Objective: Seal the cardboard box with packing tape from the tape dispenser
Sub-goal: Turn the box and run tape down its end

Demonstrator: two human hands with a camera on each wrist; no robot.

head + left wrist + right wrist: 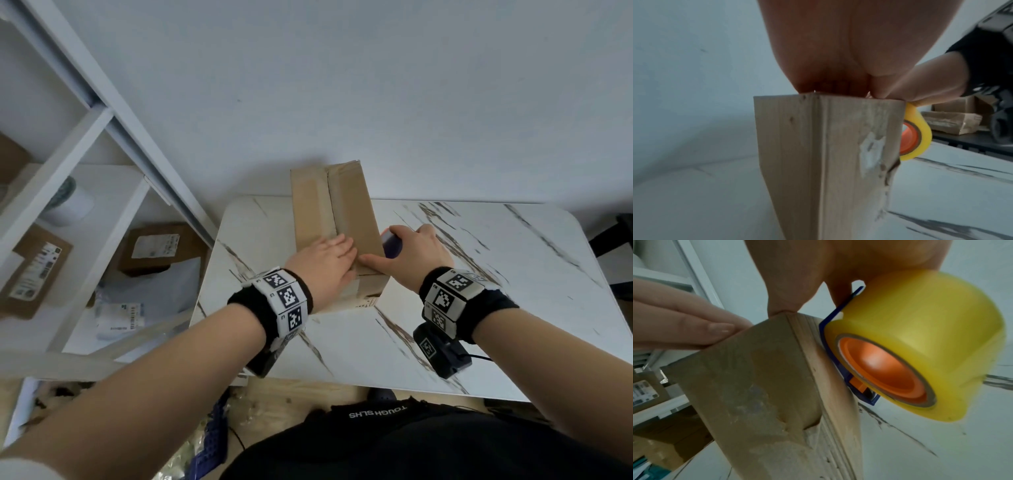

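Note:
A tall brown cardboard box [330, 209] stands on the marble table [479, 308], flaps closed along a centre seam. My left hand [325, 265] lies flat on the near end of its top, fingers straight; it shows at the box's top edge [828, 65] in the left wrist view. My right hand [407, 255] grips the tape dispenser [392, 244], its thumb stretched onto the box top beside my left fingers. The dispenser has a blue frame [838, 311], an orange core and a yellow roll of tape [920, 340], and sits against the box's right side [818, 369]. The roll [918, 129] peeks out behind the box [818, 162].
White shelving [85, 144] on the left holds labelled parcels [34, 270] and mailers. A white wall rises right behind the table. Bare tabletop lies to the right and in front of the box. More cardboard boxes [953, 120] sit beyond the table's right end.

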